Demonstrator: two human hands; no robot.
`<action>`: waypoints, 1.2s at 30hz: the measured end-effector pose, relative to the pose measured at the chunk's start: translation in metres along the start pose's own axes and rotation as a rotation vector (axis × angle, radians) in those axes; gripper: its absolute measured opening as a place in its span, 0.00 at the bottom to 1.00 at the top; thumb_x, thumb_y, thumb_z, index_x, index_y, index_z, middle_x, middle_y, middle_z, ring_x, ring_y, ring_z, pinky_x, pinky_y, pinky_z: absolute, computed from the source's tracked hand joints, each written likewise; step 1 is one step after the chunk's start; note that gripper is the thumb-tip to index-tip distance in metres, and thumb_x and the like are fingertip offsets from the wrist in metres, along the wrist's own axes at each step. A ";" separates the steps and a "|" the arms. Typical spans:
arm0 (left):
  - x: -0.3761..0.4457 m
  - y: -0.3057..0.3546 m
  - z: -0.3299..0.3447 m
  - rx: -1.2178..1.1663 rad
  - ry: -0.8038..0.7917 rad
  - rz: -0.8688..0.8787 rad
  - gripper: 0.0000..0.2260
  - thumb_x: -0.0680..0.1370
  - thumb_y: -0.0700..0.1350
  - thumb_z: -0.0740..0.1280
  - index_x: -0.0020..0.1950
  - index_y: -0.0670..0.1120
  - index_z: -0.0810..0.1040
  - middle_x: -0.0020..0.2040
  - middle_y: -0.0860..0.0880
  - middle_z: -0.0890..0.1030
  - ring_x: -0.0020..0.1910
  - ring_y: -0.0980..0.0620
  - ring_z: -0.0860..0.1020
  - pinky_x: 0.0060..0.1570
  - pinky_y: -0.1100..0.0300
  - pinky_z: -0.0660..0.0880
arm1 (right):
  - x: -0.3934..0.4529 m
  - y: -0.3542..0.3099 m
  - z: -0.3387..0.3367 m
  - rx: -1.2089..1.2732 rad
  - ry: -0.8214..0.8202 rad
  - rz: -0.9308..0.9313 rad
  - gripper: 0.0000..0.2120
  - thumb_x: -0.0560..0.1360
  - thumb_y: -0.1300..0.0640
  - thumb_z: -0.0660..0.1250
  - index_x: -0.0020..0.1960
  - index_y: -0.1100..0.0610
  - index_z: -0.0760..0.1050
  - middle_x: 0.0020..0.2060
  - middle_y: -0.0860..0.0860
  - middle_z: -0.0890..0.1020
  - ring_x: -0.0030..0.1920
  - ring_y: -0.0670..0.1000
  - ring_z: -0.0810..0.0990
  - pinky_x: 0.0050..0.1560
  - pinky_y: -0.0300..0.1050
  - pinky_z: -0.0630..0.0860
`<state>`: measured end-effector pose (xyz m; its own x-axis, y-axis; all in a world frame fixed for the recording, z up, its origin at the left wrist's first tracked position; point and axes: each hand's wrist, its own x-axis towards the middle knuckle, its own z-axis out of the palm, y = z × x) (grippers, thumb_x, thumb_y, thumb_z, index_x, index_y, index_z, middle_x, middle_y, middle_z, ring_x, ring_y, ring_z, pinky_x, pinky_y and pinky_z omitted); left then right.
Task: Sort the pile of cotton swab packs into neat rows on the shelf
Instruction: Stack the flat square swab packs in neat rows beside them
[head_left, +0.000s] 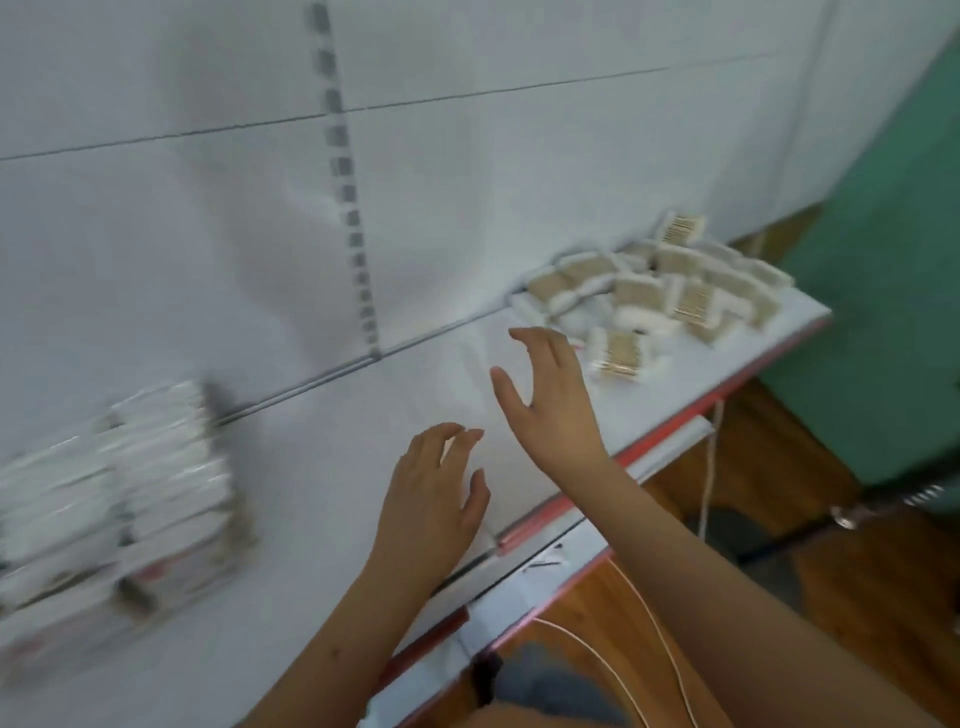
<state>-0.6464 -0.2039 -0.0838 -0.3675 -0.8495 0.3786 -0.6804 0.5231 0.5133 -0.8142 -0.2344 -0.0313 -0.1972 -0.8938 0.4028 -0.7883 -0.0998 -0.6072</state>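
Forearms, two, bare, entering from the lower edge and reaching over the shelf (322, 519).

Left hand (434, 499): fingers loosely curved, grip empty, hovering over a bare white stretch of the shelf near its front edge.

Right hand (550, 395): fingers spread and relaxed, grip empty, extended toward the loose pile; fingertips near the closest pack but apart from it.

Sorted rows (119, 499): packs standing side by side at the left end of the shelf, blurred by camera motion; at least two rows appear, exact count not readable.

Loose pile (670, 291): cotton swab packs heaped at the far right end of the shelf against the back panel, lying at mixed angles, some overlapping. One stray pack (618, 351) sits just in front of the heap, nearest the right hand.

Gap: a broad bare run of shelf separates the rows from the pile.

Other items: red price strip (675, 431) along the shelf front; slotted upright (348, 208) in the white back panel; thin white cord (706, 467) hanging below; wooden floor (779, 467) beneath.

Progress, judged: partly done. A good share of packs is already ranked at left; a sizeable heap is left to move. Neither hand carries a pack, so the next pickup has not yet begun.
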 end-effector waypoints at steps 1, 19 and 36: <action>0.008 0.006 0.016 0.010 -0.057 0.020 0.18 0.79 0.46 0.65 0.69 0.45 0.75 0.66 0.44 0.76 0.65 0.44 0.75 0.62 0.48 0.75 | 0.001 0.018 -0.011 -0.057 0.017 0.020 0.22 0.79 0.51 0.66 0.70 0.58 0.69 0.66 0.54 0.72 0.65 0.54 0.71 0.65 0.43 0.68; 0.121 0.080 0.067 -0.234 -0.061 -0.181 0.32 0.77 0.51 0.71 0.77 0.58 0.60 0.70 0.58 0.64 0.67 0.62 0.68 0.59 0.69 0.71 | 0.055 0.143 -0.084 0.129 -0.033 0.060 0.11 0.78 0.47 0.68 0.59 0.49 0.78 0.42 0.40 0.77 0.43 0.42 0.74 0.43 0.37 0.70; 0.109 0.060 0.075 -0.712 0.327 -0.802 0.09 0.80 0.46 0.69 0.59 0.48 0.77 0.50 0.51 0.86 0.37 0.48 0.85 0.32 0.64 0.78 | 0.065 0.178 -0.035 -0.141 -0.416 -0.254 0.35 0.69 0.41 0.66 0.73 0.53 0.70 0.67 0.53 0.75 0.70 0.58 0.71 0.71 0.54 0.65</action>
<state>-0.7749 -0.2705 -0.0698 0.2700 -0.9542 -0.1288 -0.0890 -0.1579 0.9834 -0.9879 -0.2950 -0.0895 0.2370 -0.9504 0.2014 -0.8578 -0.3021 -0.4159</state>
